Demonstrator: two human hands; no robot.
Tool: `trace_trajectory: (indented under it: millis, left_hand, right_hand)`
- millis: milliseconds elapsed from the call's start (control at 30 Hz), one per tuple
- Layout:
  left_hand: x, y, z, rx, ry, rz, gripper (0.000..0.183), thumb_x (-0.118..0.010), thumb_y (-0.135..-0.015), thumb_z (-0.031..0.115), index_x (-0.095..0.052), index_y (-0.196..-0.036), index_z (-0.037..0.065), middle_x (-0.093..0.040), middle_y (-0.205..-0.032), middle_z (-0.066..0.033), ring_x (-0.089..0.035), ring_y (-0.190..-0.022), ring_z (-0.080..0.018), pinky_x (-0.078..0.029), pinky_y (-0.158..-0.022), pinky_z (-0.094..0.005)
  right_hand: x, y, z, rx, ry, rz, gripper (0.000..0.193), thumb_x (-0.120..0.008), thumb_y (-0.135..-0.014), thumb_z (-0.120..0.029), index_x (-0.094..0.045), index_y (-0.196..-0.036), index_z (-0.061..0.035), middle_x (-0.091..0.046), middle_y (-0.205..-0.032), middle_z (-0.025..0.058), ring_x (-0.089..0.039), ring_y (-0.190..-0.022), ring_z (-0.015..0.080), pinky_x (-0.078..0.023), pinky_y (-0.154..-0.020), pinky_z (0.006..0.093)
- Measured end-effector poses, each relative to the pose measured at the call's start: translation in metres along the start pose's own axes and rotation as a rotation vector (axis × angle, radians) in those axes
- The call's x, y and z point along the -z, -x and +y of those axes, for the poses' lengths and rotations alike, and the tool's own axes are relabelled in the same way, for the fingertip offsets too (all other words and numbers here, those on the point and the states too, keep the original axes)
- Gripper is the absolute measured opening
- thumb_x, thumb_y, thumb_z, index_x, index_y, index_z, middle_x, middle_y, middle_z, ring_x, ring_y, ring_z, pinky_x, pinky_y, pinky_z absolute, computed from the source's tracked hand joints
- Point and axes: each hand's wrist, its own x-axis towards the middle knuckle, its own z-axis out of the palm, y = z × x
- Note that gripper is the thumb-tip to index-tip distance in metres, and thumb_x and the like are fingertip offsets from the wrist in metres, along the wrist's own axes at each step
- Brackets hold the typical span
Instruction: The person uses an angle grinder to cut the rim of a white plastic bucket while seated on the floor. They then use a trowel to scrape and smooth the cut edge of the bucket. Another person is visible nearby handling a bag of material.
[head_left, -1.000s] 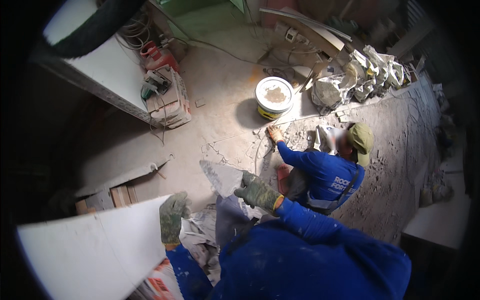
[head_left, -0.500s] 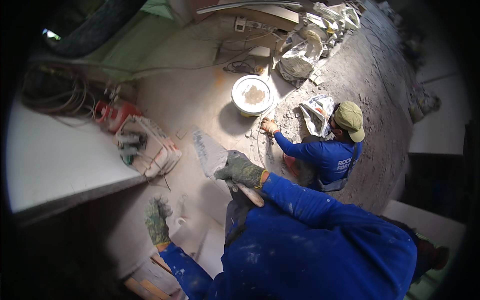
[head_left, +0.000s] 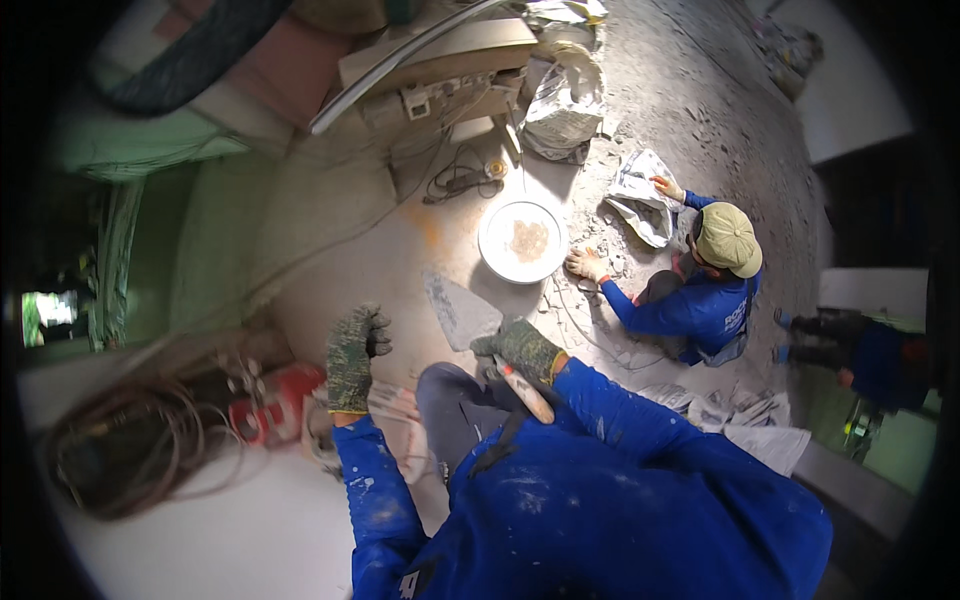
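My right hand (head_left: 520,348), in a dark green work glove, is closed around the handle of a pointed trowel (head_left: 463,313). The trowel's grey-smeared blade points away and to the left, and its worn handle sticks out behind my fist. Off to the left, my left hand (head_left: 353,358) is raised in a matching glove, holding nothing, its fingers loosely bent and apart. Beyond the blade stands a round white bucket (head_left: 484,243) with a brownish patch showing inside its rim.
A co-worker (head_left: 705,290) in a cap crouches at right among rubble, one gloved hand on a white sack (head_left: 650,228). More sacks (head_left: 565,105) lie behind. A power cable (head_left: 463,172) runs over the floor. At left are a red machine (head_left: 285,400) and coiled hoses (head_left: 130,450).
My view has turned, so the surroundings sit differently. My left hand has come up and forward. The trowel stays in my right hand. The co-worker's far hand now shows on the sack.
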Motion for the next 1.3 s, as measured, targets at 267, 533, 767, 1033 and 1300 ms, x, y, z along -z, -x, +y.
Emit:
trace_trajectory:
  millis: [267,533,767,1033,1300]
  left_hand:
    - [-0.031,-0.198,0.066,0.127,-0.254,-0.435,0.032,-0.062,-0.103,0.03,-0.069,-0.117,0.003,-0.072,-0.096,-0.0083,-0.066,-0.074,-0.016,-0.057,-0.067,-0.0304]
    - [-0.063,-0.375,0.057,0.38,-0.642,-0.875,0.031,-0.068,-0.099,0.035,-0.071,-0.105,0.005,-0.072,-0.091,-0.0063,-0.067,-0.075,-0.017,-0.057,-0.069,-0.0319]
    - [-0.061,-0.459,-0.031,0.476,-0.773,-0.931,0.033,-0.07,-0.098,0.038,-0.067,-0.095,0.005,-0.064,-0.08,-0.0029,-0.061,-0.067,-0.0129,-0.053,-0.062,-0.0293]
    - [-0.133,-0.563,-0.307,0.574,-0.694,-1.044,0.026,-0.073,-0.098,0.033,-0.057,-0.085,0.017,-0.052,-0.072,0.0033,-0.047,-0.06,-0.0099,-0.041,-0.056,-0.0269]
    - [-0.174,-0.583,-0.392,0.704,-0.379,-1.055,0.021,-0.075,-0.095,0.03,-0.067,-0.101,0.012,-0.065,-0.089,-0.003,-0.062,-0.077,-0.0161,-0.054,-0.066,-0.0304]
  right_hand:
    - [-0.003,-0.076,-0.01,-0.053,-0.278,0.555,0.028,-0.07,-0.099,-0.024,-0.063,-0.1,0.0037,-0.066,-0.067,0.0134,-0.065,-0.055,0.0229,-0.052,-0.048,0.0401]
    - [-0.066,-0.108,0.017,0.287,-1.026,1.254,0.045,-0.068,-0.094,-0.002,-0.053,-0.135,0.0065,-0.069,-0.106,0.0152,-0.073,-0.083,0.0271,-0.065,-0.067,0.0373]
    - [-0.125,-0.256,0.031,0.361,-1.374,1.366,0.052,-0.076,-0.094,-0.016,-0.055,-0.138,-0.0014,-0.069,-0.113,0.0144,-0.069,-0.064,0.0269,-0.06,-0.054,0.0347]
    - [-0.052,-0.499,0.237,0.304,-1.45,1.257,0.054,-0.075,-0.094,-0.035,-0.061,-0.134,-0.0017,-0.072,-0.107,0.0122,-0.071,-0.07,0.0244,-0.054,-0.044,0.0322]
    - [-0.014,-0.621,0.321,0.626,-1.413,1.503,0.045,-0.076,-0.094,-0.028,-0.065,-0.125,0.0012,-0.07,-0.112,0.0128,-0.072,-0.087,0.0262,-0.061,-0.049,0.0377]
